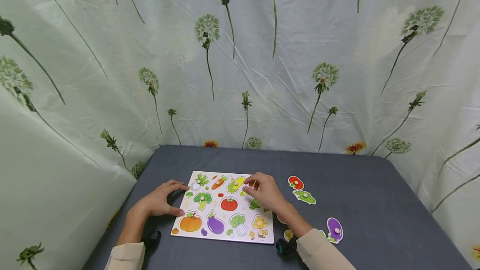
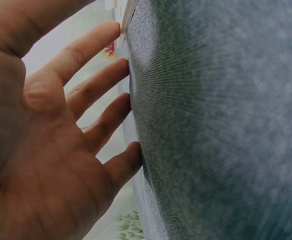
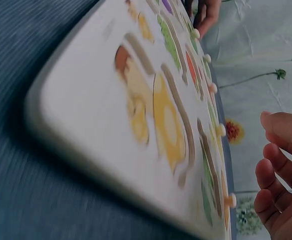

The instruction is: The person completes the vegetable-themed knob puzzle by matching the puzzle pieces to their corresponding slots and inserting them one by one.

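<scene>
A white wooden vegetable peg puzzle board [image 1: 225,237] lies flat on the dark table. Knobbed radish [image 1: 198,181], carrot [image 1: 218,183], corn [image 1: 236,185] and broccoli [image 1: 202,200] pieces sit in their slots. My left hand [image 1: 162,198] spreads along the board's left side, thumb and index at its edge. In the left wrist view the other fingertips of the left hand [image 2: 65,120] rest on the cloth. My right hand [image 1: 265,191] hovers over the upper right of the board, fingers loosely bent beside the corn. Nothing shows between the fingers of the right hand [image 3: 286,170] in its wrist view.
To the right of the board lie a loose tomato piece [image 1: 296,183], a green pea pod piece [image 1: 304,197] and an eggplant piece [image 1: 335,229]. More pieces, such as a yellow one [image 1: 288,235], are partly hidden by my right forearm. A flowered curtain [image 1: 262,74] surrounds the table.
</scene>
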Motion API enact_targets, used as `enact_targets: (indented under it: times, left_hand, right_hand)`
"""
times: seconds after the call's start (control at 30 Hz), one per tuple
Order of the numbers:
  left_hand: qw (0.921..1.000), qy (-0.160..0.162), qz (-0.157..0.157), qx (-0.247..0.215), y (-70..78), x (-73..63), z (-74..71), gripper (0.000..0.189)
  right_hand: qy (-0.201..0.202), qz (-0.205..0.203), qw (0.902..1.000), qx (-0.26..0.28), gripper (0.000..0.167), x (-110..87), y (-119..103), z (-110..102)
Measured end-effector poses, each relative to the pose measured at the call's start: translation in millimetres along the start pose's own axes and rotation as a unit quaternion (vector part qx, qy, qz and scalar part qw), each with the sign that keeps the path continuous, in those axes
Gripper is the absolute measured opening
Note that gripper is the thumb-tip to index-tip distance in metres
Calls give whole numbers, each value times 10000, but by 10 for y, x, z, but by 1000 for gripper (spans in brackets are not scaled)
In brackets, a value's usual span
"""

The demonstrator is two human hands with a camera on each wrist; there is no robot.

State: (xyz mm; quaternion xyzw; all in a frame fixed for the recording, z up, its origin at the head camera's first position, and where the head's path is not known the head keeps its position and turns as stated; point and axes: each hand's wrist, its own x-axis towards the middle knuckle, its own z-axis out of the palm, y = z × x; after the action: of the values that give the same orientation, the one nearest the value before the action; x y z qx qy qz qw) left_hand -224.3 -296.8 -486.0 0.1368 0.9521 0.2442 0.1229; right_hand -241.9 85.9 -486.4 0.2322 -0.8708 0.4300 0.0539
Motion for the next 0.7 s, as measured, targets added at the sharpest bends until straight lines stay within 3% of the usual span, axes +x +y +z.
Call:
enact_targets:
  times: [0.4, 0.7]
  left_hand:
    - [10000, -10, 11, -85, 5, -9, -4, 83]
    - [10000, -23, 81, -49, 19, -13, -13, 82]
  right_hand:
    - [170, 517, 9983, -224, 15, -141, 191, -372]
    - [486, 642, 9952, -562, 16, -228, 450, -632]
